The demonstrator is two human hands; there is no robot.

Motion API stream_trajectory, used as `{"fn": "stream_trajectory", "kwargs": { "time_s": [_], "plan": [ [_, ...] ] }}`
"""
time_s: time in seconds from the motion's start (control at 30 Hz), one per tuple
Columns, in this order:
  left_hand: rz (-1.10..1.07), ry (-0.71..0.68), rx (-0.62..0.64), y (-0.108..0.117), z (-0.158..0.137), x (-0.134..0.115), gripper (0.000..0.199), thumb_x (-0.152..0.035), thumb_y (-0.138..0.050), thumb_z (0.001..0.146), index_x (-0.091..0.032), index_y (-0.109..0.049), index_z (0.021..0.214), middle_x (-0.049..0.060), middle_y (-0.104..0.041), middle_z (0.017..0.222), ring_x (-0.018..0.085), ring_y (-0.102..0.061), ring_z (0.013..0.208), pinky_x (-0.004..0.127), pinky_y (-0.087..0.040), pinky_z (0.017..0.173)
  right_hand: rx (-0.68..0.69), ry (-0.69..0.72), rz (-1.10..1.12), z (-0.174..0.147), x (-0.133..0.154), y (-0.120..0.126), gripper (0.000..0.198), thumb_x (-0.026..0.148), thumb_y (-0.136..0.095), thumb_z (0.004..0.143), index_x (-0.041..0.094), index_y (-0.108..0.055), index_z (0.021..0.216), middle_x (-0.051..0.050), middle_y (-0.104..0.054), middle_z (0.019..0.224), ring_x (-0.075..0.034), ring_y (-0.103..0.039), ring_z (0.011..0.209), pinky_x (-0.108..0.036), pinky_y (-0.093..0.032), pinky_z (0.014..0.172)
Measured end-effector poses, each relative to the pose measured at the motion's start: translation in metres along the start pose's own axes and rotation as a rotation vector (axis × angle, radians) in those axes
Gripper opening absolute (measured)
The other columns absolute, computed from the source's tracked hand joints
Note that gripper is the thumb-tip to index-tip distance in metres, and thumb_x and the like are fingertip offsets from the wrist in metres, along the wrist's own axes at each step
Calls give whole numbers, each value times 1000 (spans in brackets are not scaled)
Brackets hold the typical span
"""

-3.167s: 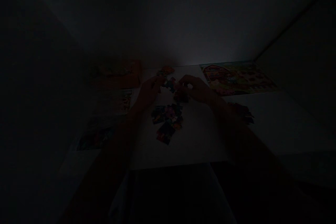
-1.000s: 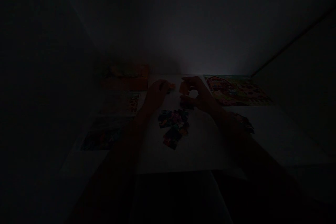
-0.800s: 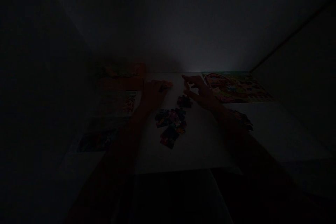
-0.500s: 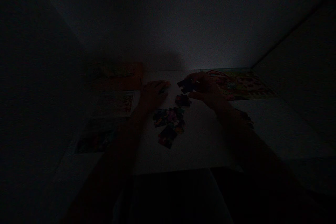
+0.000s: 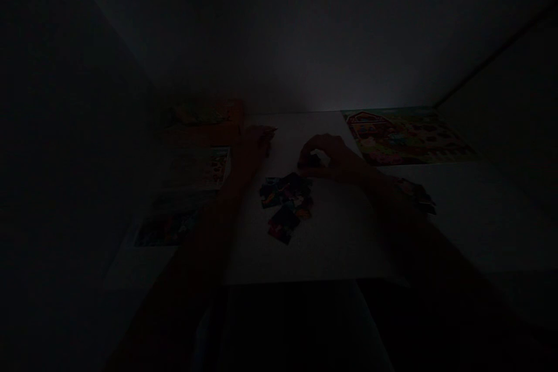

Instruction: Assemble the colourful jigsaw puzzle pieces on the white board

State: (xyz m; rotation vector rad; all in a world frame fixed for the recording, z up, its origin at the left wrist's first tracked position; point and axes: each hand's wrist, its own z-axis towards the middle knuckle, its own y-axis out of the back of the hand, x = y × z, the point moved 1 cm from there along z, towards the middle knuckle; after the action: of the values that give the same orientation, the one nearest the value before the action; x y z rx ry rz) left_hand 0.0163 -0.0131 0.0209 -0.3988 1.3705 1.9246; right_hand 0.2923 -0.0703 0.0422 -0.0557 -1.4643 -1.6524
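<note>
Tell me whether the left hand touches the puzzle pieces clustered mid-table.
Apart. The head view, though dark, shows a strip of white table between the left hand and the puzzle pieces.

Left forearm (image 5: pixel 209 238) enters from 7 o'clock; left hand (image 5: pixel 251 142) reaches toward 1 o'clock, finger detail dim. Right forearm (image 5: pixel 405 224) enters from 4 o'clock; right hand (image 5: pixel 333 157) arched, thumb and index curving toward 9 o'clock.

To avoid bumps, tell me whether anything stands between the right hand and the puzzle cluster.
Nothing visible does: the right hand sits beyond and right of the puzzle cluster, dark pieces within its curl; too dim to tell if held.
</note>
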Motion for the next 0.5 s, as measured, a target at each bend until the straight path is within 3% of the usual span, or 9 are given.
{"fn": "stream_trajectory", "kwargs": {
  "time_s": [0.07,0.17,0.33,0.5],
  "plan": [
    [-239,102,-40,-1,1,0,26,-43,-72,115,-26,-81,132,10,-87,127,25,-83,109,36,-66,94,-90,-44,-20,1,-5,-4,37,60,-90,98,30,-78,113,-10,-84,118,-37,-76,115,-59,-46,113],
    [-551,171,-38,-3,3,-6,37,-60,-77,110,-24,-81,113,9,-87,108,23,-82,94,30,-65,79,-202,-95,34,5,-7,-12,43,65,-90,96,29,-78,118,-11,-85,118,-35,-78,106,-59,-50,108],
    [-736,193,41,-3,1,-26,31,-54,-90,100,-24,-80,102,6,-87,109,22,-82,103,29,-66,86,-255,-151,245,12,6,-22,55,81,-84,94,28,-80,109,-9,-85,105,-28,-75,91,-44,-58,83],
    [-827,226,144,-6,-4,-35,33,-53,-91,98,-23,-80,105,6,-86,109,22,-82,103,30,-67,86,-253,-214,348,15,13,-24,59,87,-77,98,28,-78,95,-6,-82,91,-26,-72,85,-42,-58,78]
  ]
}}
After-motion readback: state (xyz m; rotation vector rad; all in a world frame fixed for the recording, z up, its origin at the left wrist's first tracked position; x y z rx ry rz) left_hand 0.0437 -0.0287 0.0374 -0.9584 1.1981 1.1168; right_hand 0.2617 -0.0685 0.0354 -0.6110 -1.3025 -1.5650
